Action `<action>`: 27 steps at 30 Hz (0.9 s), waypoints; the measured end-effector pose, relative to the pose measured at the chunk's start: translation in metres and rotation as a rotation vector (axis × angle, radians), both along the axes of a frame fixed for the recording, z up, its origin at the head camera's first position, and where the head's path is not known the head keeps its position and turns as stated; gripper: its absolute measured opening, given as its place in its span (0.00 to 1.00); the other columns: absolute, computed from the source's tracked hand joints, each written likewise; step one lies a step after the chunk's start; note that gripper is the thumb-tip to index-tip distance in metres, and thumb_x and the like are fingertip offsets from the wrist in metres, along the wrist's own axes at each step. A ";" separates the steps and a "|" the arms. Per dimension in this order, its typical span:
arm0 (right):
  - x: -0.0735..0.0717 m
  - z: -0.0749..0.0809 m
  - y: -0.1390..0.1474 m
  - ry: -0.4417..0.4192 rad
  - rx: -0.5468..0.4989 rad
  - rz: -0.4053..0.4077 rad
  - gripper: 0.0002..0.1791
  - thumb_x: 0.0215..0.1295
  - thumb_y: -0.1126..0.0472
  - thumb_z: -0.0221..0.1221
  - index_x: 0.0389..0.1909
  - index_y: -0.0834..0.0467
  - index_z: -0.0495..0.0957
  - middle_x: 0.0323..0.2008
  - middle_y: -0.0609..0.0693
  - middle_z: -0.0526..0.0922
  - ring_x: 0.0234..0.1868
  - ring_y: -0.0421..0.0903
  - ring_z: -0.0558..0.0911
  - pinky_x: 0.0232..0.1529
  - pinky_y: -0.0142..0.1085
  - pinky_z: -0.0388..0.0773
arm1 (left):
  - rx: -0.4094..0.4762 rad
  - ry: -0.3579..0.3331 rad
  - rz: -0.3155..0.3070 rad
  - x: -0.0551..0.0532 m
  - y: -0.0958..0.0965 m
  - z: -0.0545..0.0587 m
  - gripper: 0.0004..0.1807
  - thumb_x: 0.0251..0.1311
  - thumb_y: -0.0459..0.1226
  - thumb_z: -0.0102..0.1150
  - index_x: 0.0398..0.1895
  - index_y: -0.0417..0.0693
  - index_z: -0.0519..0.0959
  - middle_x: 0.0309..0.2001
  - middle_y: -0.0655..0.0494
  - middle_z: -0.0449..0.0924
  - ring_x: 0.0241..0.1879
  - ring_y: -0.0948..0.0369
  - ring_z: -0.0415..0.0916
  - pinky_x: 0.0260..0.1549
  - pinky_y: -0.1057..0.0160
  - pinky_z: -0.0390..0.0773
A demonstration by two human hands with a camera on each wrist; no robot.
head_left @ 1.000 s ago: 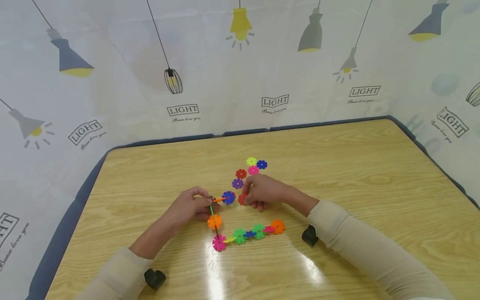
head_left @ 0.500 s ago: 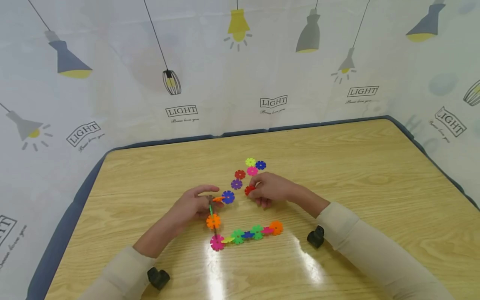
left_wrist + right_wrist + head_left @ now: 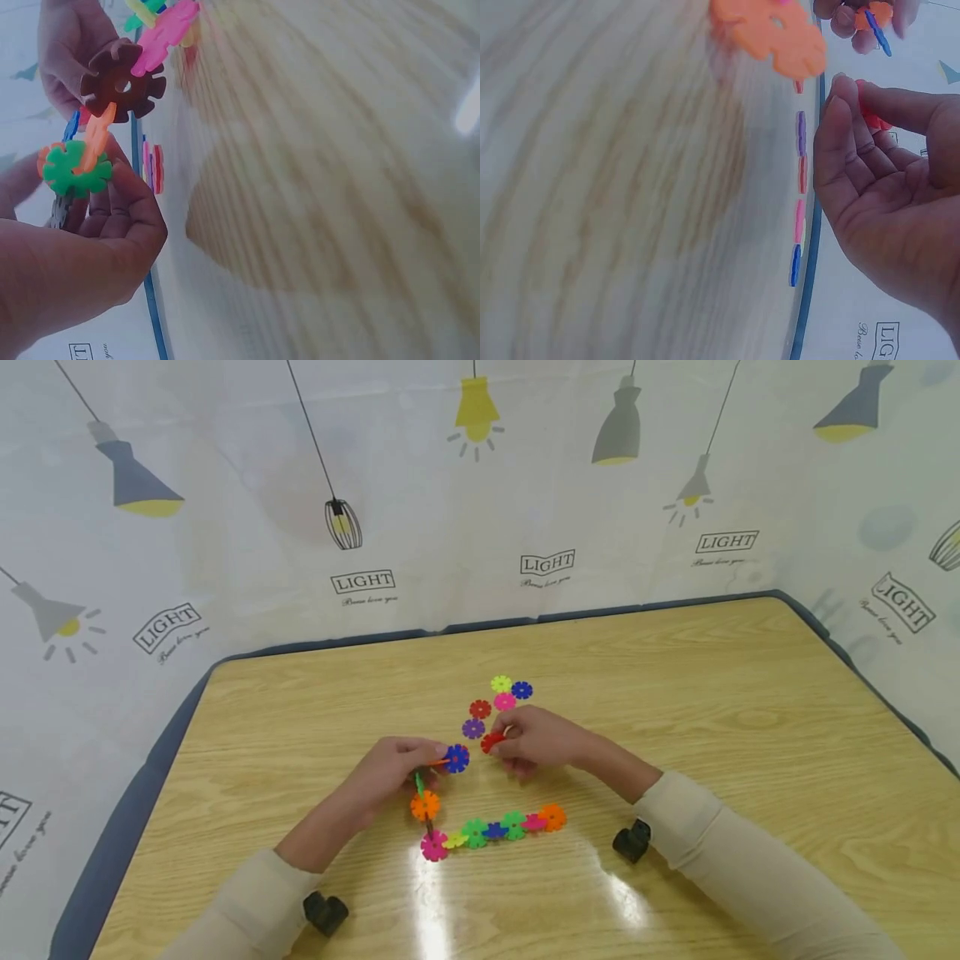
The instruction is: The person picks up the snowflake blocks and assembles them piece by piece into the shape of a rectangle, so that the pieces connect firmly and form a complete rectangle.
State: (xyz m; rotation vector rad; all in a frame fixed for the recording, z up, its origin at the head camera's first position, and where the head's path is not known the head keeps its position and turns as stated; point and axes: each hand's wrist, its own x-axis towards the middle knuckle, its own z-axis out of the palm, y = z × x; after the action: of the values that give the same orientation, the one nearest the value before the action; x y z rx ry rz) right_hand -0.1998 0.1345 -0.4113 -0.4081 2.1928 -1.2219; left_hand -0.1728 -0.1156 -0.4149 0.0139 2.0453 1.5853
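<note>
A chain of slotted snowflake discs runs across the table, with a pink disc (image 3: 434, 845) at its near corner and an orange disc (image 3: 552, 817) at its right end. My left hand (image 3: 390, 768) pinches the chain's far end, where an orange piece joins a blue disc (image 3: 457, 759); its fingers hide part of the links. In the left wrist view a green disc (image 3: 77, 171) and a brown disc (image 3: 124, 82) belong to that chain. Between thumb and fingers my right hand (image 3: 543, 735) holds a red disc (image 3: 491, 742), a little apart from the blue one.
Behind the hands lie loose discs: purple (image 3: 473, 728), red (image 3: 480, 709), pink (image 3: 505, 702), yellow (image 3: 501, 684) and blue (image 3: 522, 690). The wooden table (image 3: 675, 693) meets a printed backdrop (image 3: 450, 593) at its far edge.
My left hand has shifted its hold from the dark corner disc to the orange piece beside the blue disc. My right hand drew the red disc back and right, then slightly left again.
</note>
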 end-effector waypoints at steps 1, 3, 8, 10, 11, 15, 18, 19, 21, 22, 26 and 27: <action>0.001 0.001 -0.001 0.002 -0.004 0.001 0.06 0.69 0.62 0.57 0.40 0.61 0.75 0.25 0.55 0.82 0.22 0.47 0.82 0.29 0.39 0.83 | 0.000 0.001 0.008 0.000 0.001 0.000 0.20 0.66 0.48 0.58 0.48 0.41 0.82 0.34 0.48 0.84 0.32 0.57 0.79 0.37 0.65 0.78; 0.002 0.001 -0.001 0.005 -0.016 0.004 0.06 0.69 0.62 0.57 0.40 0.61 0.76 0.25 0.55 0.82 0.23 0.47 0.82 0.29 0.39 0.83 | 0.004 0.003 0.029 0.001 0.004 0.000 0.18 0.67 0.46 0.57 0.47 0.40 0.82 0.32 0.49 0.83 0.31 0.57 0.78 0.35 0.65 0.78; 0.004 0.002 -0.003 0.010 -0.057 0.009 0.06 0.68 0.62 0.58 0.36 0.62 0.76 0.26 0.56 0.82 0.24 0.47 0.82 0.31 0.39 0.83 | -0.012 0.019 0.074 0.002 0.011 0.001 0.13 0.69 0.41 0.54 0.42 0.40 0.81 0.31 0.50 0.82 0.29 0.58 0.78 0.33 0.65 0.78; 0.005 0.003 -0.005 0.010 -0.066 0.007 0.06 0.68 0.63 0.58 0.35 0.62 0.76 0.26 0.57 0.83 0.24 0.47 0.82 0.31 0.39 0.83 | -0.019 0.027 0.083 0.002 0.013 0.000 0.12 0.70 0.40 0.53 0.41 0.40 0.80 0.31 0.50 0.82 0.29 0.58 0.79 0.34 0.64 0.79; 0.005 0.003 -0.005 0.010 -0.068 0.005 0.06 0.68 0.63 0.58 0.35 0.62 0.76 0.27 0.57 0.83 0.24 0.47 0.82 0.32 0.39 0.83 | -0.021 0.031 0.085 0.002 0.014 0.000 0.12 0.71 0.40 0.52 0.41 0.40 0.80 0.31 0.50 0.82 0.30 0.58 0.80 0.35 0.64 0.80; 0.006 0.003 -0.008 0.034 -0.054 0.013 0.06 0.68 0.63 0.59 0.32 0.61 0.75 0.26 0.56 0.83 0.25 0.46 0.82 0.31 0.38 0.83 | 0.008 0.037 0.089 0.002 0.017 -0.001 0.12 0.72 0.38 0.50 0.40 0.37 0.78 0.31 0.50 0.82 0.30 0.57 0.80 0.35 0.63 0.81; 0.008 0.003 -0.010 0.075 -0.025 0.020 0.06 0.67 0.63 0.59 0.31 0.60 0.75 0.25 0.54 0.83 0.24 0.46 0.82 0.31 0.36 0.83 | 0.022 0.045 0.085 0.003 0.018 -0.001 0.13 0.72 0.38 0.48 0.40 0.36 0.78 0.31 0.50 0.82 0.29 0.58 0.80 0.34 0.63 0.81; 0.008 0.003 -0.010 0.093 -0.011 0.021 0.06 0.67 0.63 0.60 0.30 0.60 0.75 0.24 0.54 0.83 0.24 0.46 0.82 0.31 0.36 0.82 | 0.023 0.048 0.086 0.003 0.019 -0.001 0.13 0.72 0.38 0.48 0.40 0.36 0.78 0.30 0.50 0.82 0.29 0.59 0.80 0.34 0.63 0.81; 0.009 0.003 -0.011 0.139 0.021 0.020 0.06 0.67 0.63 0.60 0.30 0.58 0.76 0.23 0.51 0.82 0.23 0.45 0.80 0.30 0.35 0.81 | 0.024 0.055 0.084 0.003 0.020 -0.001 0.13 0.73 0.38 0.47 0.40 0.36 0.77 0.30 0.50 0.82 0.29 0.59 0.80 0.34 0.63 0.81; 0.009 0.003 -0.012 0.169 0.041 0.021 0.06 0.67 0.63 0.60 0.30 0.58 0.76 0.22 0.50 0.82 0.22 0.44 0.79 0.30 0.34 0.80 | 0.024 0.057 0.083 0.003 0.020 -0.001 0.13 0.73 0.38 0.47 0.41 0.36 0.77 0.30 0.50 0.82 0.29 0.59 0.80 0.34 0.63 0.81; 0.012 0.005 -0.015 0.310 0.104 0.035 0.04 0.65 0.63 0.62 0.30 0.56 0.78 0.22 0.46 0.80 0.22 0.42 0.76 0.29 0.32 0.77 | 0.037 0.066 0.076 0.002 0.021 -0.003 0.13 0.73 0.37 0.46 0.40 0.35 0.77 0.29 0.50 0.82 0.28 0.60 0.80 0.34 0.63 0.81; 0.013 0.005 -0.016 0.351 0.123 0.044 0.04 0.64 0.63 0.62 0.30 0.56 0.78 0.22 0.45 0.79 0.23 0.41 0.75 0.29 0.31 0.76 | 0.041 0.065 0.076 0.002 0.021 -0.004 0.13 0.73 0.37 0.46 0.40 0.35 0.77 0.29 0.50 0.81 0.28 0.60 0.80 0.34 0.63 0.81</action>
State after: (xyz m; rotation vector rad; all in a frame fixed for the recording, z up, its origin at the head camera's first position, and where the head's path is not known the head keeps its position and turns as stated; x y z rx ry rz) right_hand -0.1871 0.1185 -0.4059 -0.6575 2.5232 -1.0474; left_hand -0.1710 -0.0944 -0.4189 0.0026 2.0856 1.6938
